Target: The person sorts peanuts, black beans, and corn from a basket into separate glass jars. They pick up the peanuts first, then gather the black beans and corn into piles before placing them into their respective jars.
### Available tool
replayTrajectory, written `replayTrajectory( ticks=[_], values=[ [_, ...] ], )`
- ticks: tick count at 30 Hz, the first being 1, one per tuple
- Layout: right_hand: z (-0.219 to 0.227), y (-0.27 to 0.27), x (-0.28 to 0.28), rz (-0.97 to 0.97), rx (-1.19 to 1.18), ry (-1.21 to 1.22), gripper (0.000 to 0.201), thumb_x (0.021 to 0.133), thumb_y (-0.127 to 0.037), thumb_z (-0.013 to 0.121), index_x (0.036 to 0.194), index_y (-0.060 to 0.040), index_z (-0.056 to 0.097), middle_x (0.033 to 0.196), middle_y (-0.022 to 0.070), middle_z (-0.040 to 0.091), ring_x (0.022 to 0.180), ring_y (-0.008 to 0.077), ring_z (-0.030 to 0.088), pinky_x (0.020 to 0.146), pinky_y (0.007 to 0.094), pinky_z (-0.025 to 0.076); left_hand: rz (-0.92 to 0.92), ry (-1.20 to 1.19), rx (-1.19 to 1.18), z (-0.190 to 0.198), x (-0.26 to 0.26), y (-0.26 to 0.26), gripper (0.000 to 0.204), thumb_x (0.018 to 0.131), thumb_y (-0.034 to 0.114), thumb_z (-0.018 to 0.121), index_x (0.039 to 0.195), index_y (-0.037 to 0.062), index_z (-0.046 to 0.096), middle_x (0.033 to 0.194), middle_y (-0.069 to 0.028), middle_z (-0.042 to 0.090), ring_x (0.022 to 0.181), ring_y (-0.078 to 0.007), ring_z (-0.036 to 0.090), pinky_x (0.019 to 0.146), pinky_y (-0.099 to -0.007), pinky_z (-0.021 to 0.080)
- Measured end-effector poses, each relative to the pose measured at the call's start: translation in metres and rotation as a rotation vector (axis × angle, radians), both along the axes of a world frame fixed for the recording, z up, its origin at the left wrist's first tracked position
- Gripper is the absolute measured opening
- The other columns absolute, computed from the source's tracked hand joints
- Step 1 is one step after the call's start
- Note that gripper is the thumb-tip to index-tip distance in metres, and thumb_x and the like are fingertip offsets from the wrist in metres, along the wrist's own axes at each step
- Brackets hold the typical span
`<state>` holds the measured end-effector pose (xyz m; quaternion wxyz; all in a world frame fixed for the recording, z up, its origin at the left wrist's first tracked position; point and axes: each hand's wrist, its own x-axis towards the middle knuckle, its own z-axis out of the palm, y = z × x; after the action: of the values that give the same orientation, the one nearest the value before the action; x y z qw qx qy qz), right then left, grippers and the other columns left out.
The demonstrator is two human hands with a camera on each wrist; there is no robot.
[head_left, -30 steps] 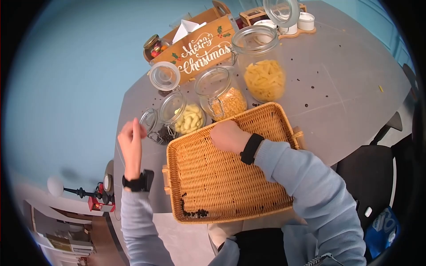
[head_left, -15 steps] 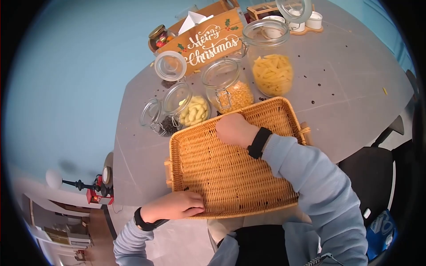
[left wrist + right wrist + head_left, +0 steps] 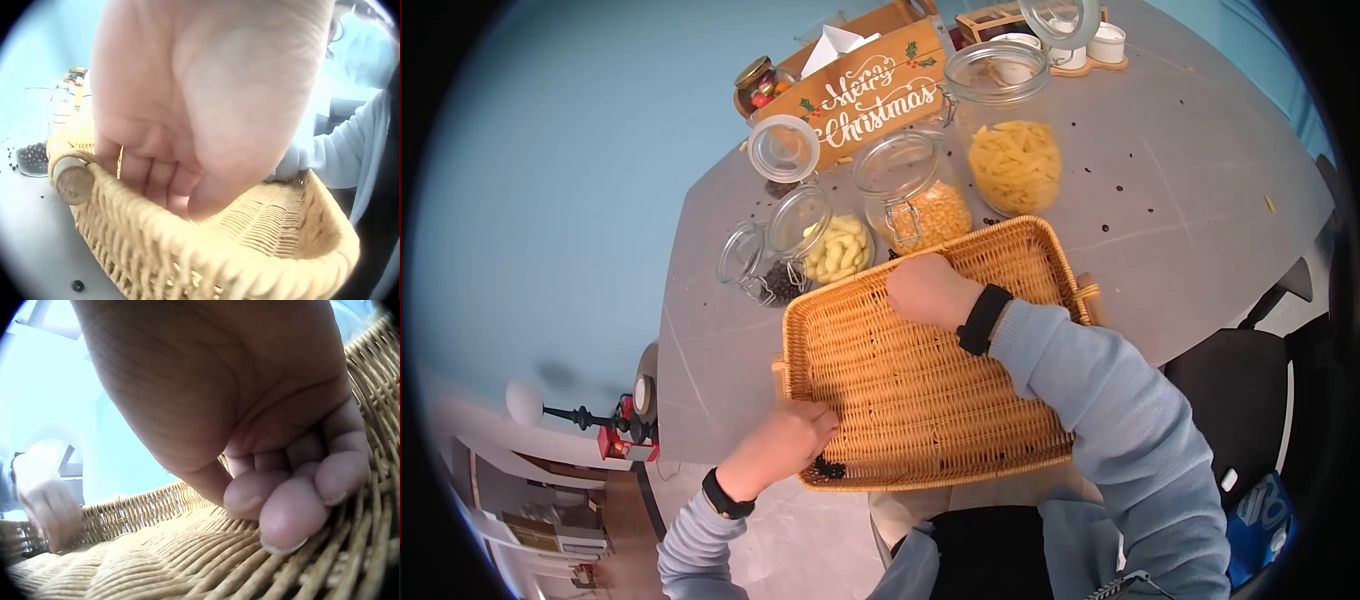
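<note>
A rectangular wicker basket (image 3: 930,400) stands tilted at the table's near edge. My left hand (image 3: 780,445) reaches over its near left corner, fingers bent down inside, beside a small cluster of black beans (image 3: 830,468). In the left wrist view the thumb (image 3: 215,197) comes close to the bent fingers; I cannot tell whether beans are between them. My right hand (image 3: 932,292) is inside along the far wall. The right wrist view shows its fingertips (image 3: 294,515) curled against the weave, with nothing visible in them.
Beyond the basket stand open clip-top jars: dark beans (image 3: 780,283), pale yellow curved pieces (image 3: 837,250), corn kernels (image 3: 932,215) and pasta tubes (image 3: 1015,165). Loose dark beans dot the grey table (image 3: 1180,200). Behind is a "Merry Christmas" wooden box (image 3: 880,105). A black chair (image 3: 1230,385) stands at right.
My left hand came down from beside the jars into the basket's near left corner, then shifted slightly up and left, exposing black beans. The right hand stays at the far wall.
</note>
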<state>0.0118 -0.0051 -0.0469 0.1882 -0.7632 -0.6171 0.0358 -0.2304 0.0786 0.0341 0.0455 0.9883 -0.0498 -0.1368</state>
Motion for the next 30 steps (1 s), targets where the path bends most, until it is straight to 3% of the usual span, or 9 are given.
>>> replayTrajectory(
  ticks=[2,9,17,21,23,30],
  values=[
    [0.000,-0.001,0.000,0.000,-0.009,0.004,0.013,0.071,-0.014,0.057,0.070,-0.0052,0.066,0.068,0.0098,0.063,0.064,0.0258,0.062,0.053,0.0382,0.048,-0.028,0.141,0.039,-0.001,-0.004,-0.002,0.010,0.080,0.011,0.055,0.080,0.0012,0.056,0.073,-0.0114,0.055,0.072,-0.0308,0.055,0.065,-0.0388,0.044],
    [0.001,0.000,0.000,0.003,-0.026,0.009,0.013,0.071,-0.014,0.056,0.071,-0.0054,0.067,0.069,0.0099,0.063,0.065,0.0261,0.062,0.053,0.0381,0.048,0.017,0.141,-0.118,0.001,-0.007,-0.009,0.011,0.079,0.011,0.053,0.076,0.0003,0.052,0.067,-0.0118,0.053,0.068,-0.0303,0.056,0.059,-0.0396,0.044],
    [-0.003,0.001,0.000,-0.016,0.010,0.051,0.024,0.075,-0.023,0.056,0.065,-0.0015,0.063,0.065,0.0136,0.060,0.063,0.0310,0.060,0.058,0.0410,0.047,-0.040,0.135,-0.076,0.005,-0.016,-0.020,0.033,0.084,0.035,0.053,0.085,0.0014,0.050,0.078,-0.0121,0.053,0.075,-0.0302,0.053,0.065,-0.0367,0.044],
    [-0.004,0.001,0.000,-0.013,0.008,0.052,0.025,0.075,-0.023,0.056,0.066,-0.0012,0.063,0.065,0.0144,0.060,0.064,0.0315,0.060,0.059,0.0414,0.047,-0.039,0.186,-0.078,0.005,-0.021,-0.021,0.036,0.083,0.037,0.053,0.088,0.0016,0.051,0.077,-0.0117,0.053,0.075,-0.0303,0.054,0.065,-0.0374,0.045],
    [-0.005,0.001,0.001,-0.006,0.014,0.053,0.025,0.075,-0.023,0.056,0.065,-0.0011,0.063,0.065,0.0145,0.060,0.063,0.0316,0.059,0.059,0.0416,0.047,-0.036,0.194,-0.199,0.005,-0.023,-0.021,0.038,0.083,0.039,0.052,0.090,0.0024,0.050,0.078,-0.0111,0.053,0.075,-0.0300,0.054,0.064,-0.0381,0.045],
    [-0.003,0.001,0.002,0.002,0.004,0.036,0.026,0.076,-0.023,0.055,0.066,-0.0004,0.063,0.064,0.0146,0.059,0.063,0.0315,0.059,0.059,0.0416,0.047,-0.048,0.168,-0.139,0.006,-0.022,-0.023,0.040,0.080,0.043,0.054,0.090,0.0044,0.050,0.077,-0.0095,0.051,0.075,-0.0281,0.054,0.062,-0.0369,0.046]
  ],
)
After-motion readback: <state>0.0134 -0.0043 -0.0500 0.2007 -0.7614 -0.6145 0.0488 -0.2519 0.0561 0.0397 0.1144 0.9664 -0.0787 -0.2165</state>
